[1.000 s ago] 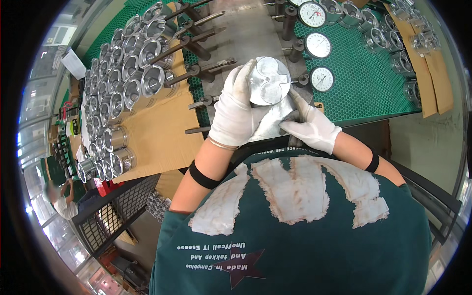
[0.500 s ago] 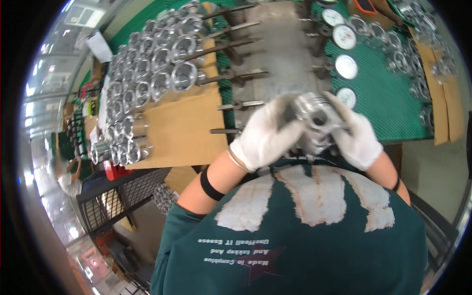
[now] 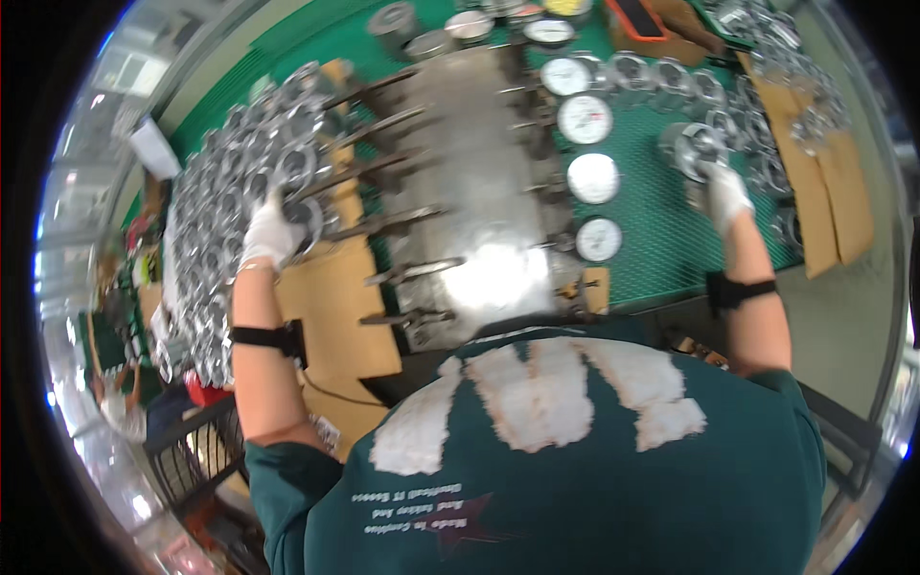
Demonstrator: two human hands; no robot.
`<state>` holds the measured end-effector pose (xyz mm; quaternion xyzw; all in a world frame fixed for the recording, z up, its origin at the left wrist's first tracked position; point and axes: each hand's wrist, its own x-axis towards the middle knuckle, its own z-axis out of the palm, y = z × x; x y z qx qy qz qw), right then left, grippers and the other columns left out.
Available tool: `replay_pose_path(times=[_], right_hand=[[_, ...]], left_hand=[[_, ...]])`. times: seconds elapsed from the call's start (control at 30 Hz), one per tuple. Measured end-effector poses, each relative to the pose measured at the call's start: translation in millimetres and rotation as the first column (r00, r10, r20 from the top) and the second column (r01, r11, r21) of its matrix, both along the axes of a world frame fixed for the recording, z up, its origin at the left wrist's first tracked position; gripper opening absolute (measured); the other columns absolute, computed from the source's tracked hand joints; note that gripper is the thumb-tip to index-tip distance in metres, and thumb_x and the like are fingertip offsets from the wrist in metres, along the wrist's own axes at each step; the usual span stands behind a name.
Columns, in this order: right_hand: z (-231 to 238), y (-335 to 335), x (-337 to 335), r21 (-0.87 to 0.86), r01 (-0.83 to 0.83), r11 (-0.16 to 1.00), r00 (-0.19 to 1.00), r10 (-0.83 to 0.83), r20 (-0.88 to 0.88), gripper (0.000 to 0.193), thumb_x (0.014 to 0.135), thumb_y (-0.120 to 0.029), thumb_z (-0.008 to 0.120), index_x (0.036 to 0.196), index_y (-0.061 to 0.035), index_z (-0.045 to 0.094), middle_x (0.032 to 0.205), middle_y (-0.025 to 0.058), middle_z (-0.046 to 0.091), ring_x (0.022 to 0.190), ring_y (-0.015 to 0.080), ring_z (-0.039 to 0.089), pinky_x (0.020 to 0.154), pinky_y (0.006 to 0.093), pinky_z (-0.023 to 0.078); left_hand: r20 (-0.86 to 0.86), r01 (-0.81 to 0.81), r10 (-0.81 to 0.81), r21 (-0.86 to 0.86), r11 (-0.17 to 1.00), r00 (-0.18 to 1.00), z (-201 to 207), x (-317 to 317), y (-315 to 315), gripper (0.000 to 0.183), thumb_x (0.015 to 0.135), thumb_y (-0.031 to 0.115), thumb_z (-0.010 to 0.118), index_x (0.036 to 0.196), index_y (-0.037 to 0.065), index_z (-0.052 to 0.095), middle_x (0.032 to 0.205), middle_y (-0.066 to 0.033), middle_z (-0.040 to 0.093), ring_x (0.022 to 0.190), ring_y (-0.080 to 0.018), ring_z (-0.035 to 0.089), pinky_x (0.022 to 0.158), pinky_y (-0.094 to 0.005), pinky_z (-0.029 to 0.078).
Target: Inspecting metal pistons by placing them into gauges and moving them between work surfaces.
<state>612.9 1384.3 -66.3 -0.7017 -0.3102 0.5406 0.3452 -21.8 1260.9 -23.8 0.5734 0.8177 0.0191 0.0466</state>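
My right hand (image 3: 725, 196), in a white glove, grips a silver metal piston (image 3: 692, 151) above the green mat at the right. Out to the left, my white-gloved left hand (image 3: 268, 235) has its fingers around the edge of another piston (image 3: 306, 222) at the near side of the crowded rows; motion blurs its fingertips somewhat. Between my arms lies a steel fixture plate (image 3: 470, 192) with several rods along its left side. Round white dial gauges (image 3: 594, 179) line its right side.
Pistons (image 3: 230, 206) stand packed on the left beside a cardboard sheet (image 3: 335, 297). More pistons (image 3: 671, 77) curve along the right mat (image 3: 642, 259), next to cardboard strips (image 3: 824, 211). An orange-edged device (image 3: 635, 17) lies at the back. Far left, another person (image 3: 120, 412) is visible.
My hands have moved apart from the piston they both held near my chest. The right carried a piston to the right; the left went out to the left-hand rows.
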Motion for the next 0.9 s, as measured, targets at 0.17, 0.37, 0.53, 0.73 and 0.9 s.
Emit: replay_pose_path(times=[0.17, 0.37, 0.53, 0.73, 0.9], right_hand=[[-54.1, 45.3, 0.7, -0.135, 0.122, 0.983, 0.952, -0.154, -0.263, 0.018, 0.096, -0.022, 0.049, 0.097, -0.0062, 0.057, 0.070, 0.0080, 0.063, 0.053, 0.0188, 0.058, 0.046, 0.0297, 0.044], [-72.4, 88.1, 9.5, -0.167, 0.291, 0.942, 0.928, -0.320, -0.193, 0.027, 0.101, -0.026, 0.040, 0.102, -0.0056, 0.058, 0.080, 0.0097, 0.067, 0.058, 0.0209, 0.063, 0.050, 0.0333, 0.052], [-42.2, 65.3, 3.1, 0.002, 0.121, 0.993, 0.992, -0.121, -0.030, 0.040, 0.096, -0.047, 0.054, 0.105, -0.0097, 0.064, 0.085, 0.0084, 0.067, 0.067, 0.0197, 0.064, 0.061, 0.0331, 0.054], [-7.7, 15.5, 27.7, 0.193, -0.030, 0.981, 0.999, 0.026, 0.022, 0.054, 0.092, -0.037, 0.064, 0.134, -0.0068, 0.048, 0.095, 0.0118, 0.066, 0.066, 0.0176, 0.061, 0.061, 0.0303, 0.053], [37.3, -19.2, -3.0, 0.381, -0.151, 0.912, 0.988, 0.146, 0.043, 0.054, 0.097, -0.028, 0.059, 0.142, -0.0031, 0.044, 0.093, 0.0091, 0.067, 0.064, 0.0139, 0.062, 0.059, 0.0263, 0.053]], left_hand=[[-0.010, -0.074, 0.074, -0.100, 0.992, 0.997, 11.1, 14.5, 13.0, 0.059, 0.077, 0.022, 0.074, 0.132, 0.014, 0.053, 0.114, -0.0281, 0.062, 0.102, -0.0424, 0.063, 0.089, -0.0447, 0.051], [-0.032, -0.133, 0.131, -0.060, 0.989, 0.991, 26.8, 31.3, -10.5, 0.050, 0.075, 0.015, 0.072, 0.122, 0.013, 0.059, 0.104, -0.0235, 0.067, 0.099, -0.0412, 0.065, 0.086, -0.0452, 0.052], [-0.030, -0.081, 0.078, -0.119, 0.990, 0.996, 37.9, 52.7, -65.6, 0.043, 0.073, 0.010, 0.069, 0.115, 0.012, 0.061, 0.105, -0.0233, 0.066, 0.097, -0.0427, 0.063, 0.086, -0.0480, 0.051], [-0.002, -0.040, 0.040, 0.019, 0.999, 0.999, 23.7, 67.3, -153.6, 0.045, 0.069, 0.004, 0.071, 0.112, 0.010, 0.061, 0.121, -0.0202, 0.057, 0.108, -0.0420, 0.057, 0.093, -0.0461, 0.049], [-0.061, 0.019, -0.010, 0.151, 0.988, 0.998, 55.5, 107.1, -170.5, 0.072, 0.071, -0.002, 0.065, 0.139, 0.013, 0.045, 0.139, -0.0171, 0.049, 0.113, -0.0414, 0.056, 0.086, -0.0469, 0.053]])
